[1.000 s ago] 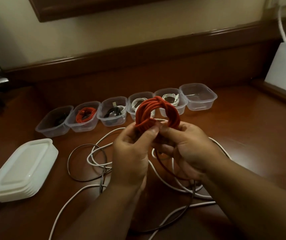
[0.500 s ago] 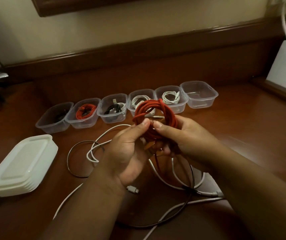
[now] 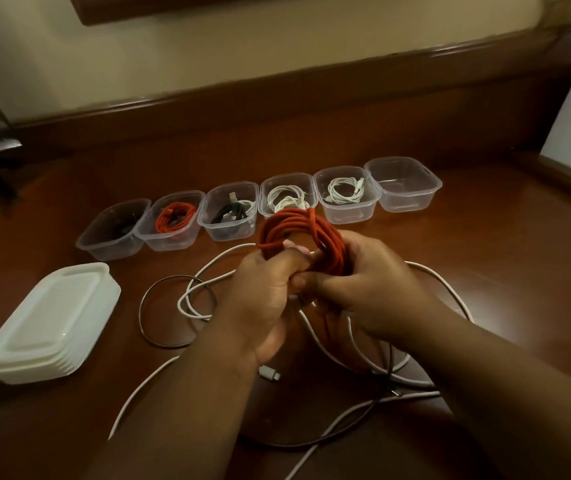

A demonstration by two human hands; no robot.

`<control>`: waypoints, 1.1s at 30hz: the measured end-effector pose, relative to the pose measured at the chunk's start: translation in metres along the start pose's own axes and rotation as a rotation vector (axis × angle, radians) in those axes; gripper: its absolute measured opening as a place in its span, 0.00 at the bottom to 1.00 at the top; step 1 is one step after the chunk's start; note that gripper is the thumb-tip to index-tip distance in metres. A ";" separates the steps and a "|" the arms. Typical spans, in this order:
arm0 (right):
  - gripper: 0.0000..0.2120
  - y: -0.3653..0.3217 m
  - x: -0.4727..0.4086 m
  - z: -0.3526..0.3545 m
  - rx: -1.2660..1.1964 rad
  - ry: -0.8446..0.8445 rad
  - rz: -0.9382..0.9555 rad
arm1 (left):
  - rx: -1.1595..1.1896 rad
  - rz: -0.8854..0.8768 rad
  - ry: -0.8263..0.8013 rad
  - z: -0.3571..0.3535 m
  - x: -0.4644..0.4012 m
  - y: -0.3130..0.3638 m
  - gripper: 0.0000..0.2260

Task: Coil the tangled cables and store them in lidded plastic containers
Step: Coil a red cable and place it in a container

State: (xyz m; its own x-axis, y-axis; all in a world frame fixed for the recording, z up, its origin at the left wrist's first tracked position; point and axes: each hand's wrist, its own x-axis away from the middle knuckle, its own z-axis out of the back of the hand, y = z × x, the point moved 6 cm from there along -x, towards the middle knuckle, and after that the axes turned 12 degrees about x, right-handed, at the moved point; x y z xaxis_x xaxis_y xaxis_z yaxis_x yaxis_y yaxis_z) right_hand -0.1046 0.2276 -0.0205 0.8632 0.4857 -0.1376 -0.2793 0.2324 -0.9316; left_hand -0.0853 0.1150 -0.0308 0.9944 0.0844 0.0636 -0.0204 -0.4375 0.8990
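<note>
Loose white and dark cables [image 3: 363,355] are lying on the table [image 3: 505,271] nearest, left hand [image 3: 263,299] and right hand [image 3: 363,292] are both gripping the red cable coil [image 3: 298,233] above them, six open containers [image 3: 403,183] are sitting behind.

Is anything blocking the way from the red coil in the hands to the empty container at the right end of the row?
Nothing visible does. The red coil is held above the table by both hands, and the empty container stands open, no lid on it. The lids sit stacked far left.
</note>
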 end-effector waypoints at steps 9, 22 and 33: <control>0.11 -0.004 0.004 0.013 0.641 0.308 0.172 | -0.211 0.027 0.170 0.012 -0.006 -0.013 0.17; 0.10 -0.008 0.002 0.012 0.606 0.128 0.074 | -0.208 0.123 0.033 0.004 0.001 -0.004 0.07; 0.09 0.008 -0.006 0.026 0.314 0.299 -0.102 | 0.042 -0.088 0.198 0.006 0.002 0.005 0.14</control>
State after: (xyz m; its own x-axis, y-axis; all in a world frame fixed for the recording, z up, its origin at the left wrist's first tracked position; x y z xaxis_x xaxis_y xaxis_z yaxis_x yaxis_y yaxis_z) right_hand -0.1225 0.2484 -0.0187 0.9637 0.1928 -0.1849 -0.2611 0.5338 -0.8043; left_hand -0.0827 0.1081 -0.0289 0.9521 0.2968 0.0731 0.0745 -0.4572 0.8863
